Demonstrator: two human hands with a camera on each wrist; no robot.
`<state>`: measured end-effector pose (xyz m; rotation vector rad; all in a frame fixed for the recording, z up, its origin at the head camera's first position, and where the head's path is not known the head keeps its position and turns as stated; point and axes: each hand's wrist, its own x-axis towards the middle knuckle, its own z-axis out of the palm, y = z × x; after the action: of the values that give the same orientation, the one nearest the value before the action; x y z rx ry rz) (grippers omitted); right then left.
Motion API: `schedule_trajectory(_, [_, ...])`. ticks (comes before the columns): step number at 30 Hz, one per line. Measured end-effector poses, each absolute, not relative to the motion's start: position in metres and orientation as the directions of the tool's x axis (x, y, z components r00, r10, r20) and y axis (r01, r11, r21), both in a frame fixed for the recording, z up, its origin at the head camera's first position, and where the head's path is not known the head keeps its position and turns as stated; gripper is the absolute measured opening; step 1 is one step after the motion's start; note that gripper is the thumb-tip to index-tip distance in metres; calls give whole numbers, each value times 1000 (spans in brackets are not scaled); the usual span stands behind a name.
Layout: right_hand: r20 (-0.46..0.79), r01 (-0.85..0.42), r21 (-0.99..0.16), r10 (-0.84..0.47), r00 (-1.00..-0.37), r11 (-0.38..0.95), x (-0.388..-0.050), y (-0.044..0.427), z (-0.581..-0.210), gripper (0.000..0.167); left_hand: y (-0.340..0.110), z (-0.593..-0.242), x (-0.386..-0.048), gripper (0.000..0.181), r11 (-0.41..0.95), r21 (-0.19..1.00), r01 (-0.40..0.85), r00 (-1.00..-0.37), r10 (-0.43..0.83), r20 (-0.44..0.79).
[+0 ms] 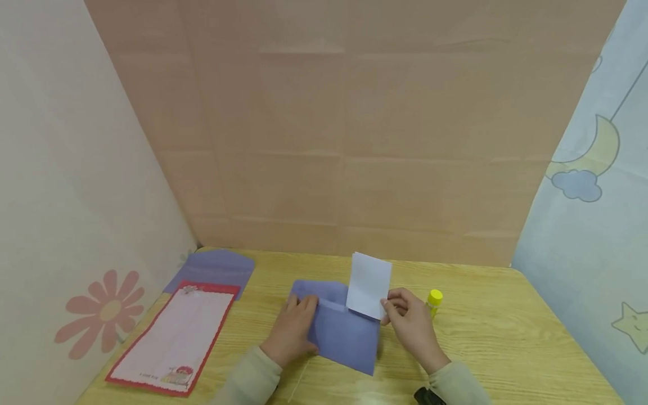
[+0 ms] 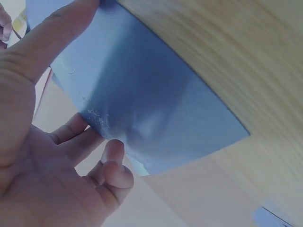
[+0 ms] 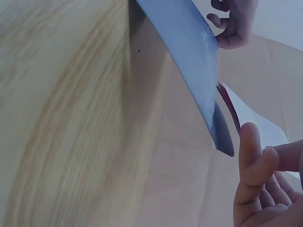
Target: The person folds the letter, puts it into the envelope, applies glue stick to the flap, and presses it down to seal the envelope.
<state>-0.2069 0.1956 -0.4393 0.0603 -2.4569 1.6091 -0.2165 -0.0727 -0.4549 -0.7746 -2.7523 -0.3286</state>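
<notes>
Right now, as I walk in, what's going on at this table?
A person's left grip holds a blue-purple envelope with its flap open. Their right grip pinches a folded white paper by the envelope's mouth, apparently not yet inside. A yellow-capped tube stands beside the right grip; to the left, a red-bordered sheet overlaps a second envelope.

The white paper (image 1: 369, 286) is hiding part of the purple envelope (image 1: 344, 341); the right hand (image 1: 411, 322) is covering the yellow-capped glue stick's (image 1: 435, 298) lower part; the red-bordered sheet (image 1: 172, 337) is overlapping a second purple envelope (image 1: 220, 266); the sheet's print (image 1: 148, 375) is looking too small to read; the head view's bottom edge is cutting off both sleeves (image 1: 250, 378) and a black object (image 1: 427, 396).
</notes>
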Motion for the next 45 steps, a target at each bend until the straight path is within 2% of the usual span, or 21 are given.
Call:
schedule_trajectory(8, [244,-192,-871,60,-968,453,-207,193,-444,21,-65,-458,-217,90,812,83,578,-774,514,370])
schedule_trajectory(19, [226,-180,-861,40,-973,476,-206,190,-443,22,-63,-457,-215,91,823,64,565,-785,512,348])
schedule_trajectory(29, [207,-201,-855,-40,-978,479,-204,187,-444,18,-58,-455,-209,98,843,43,536,-806,496,322])
schedule_trajectory(40, [176,-221,-776,-134,-975,591,-203,190,-439,35,-58,-453,-207,97,852,87,516,-824,466,324])
schedule_trajectory(45, [183,-254,-729,-177,-967,635,-205,192,-439,35,-57,-454,-207,97,850,92,519,-824,469,319])
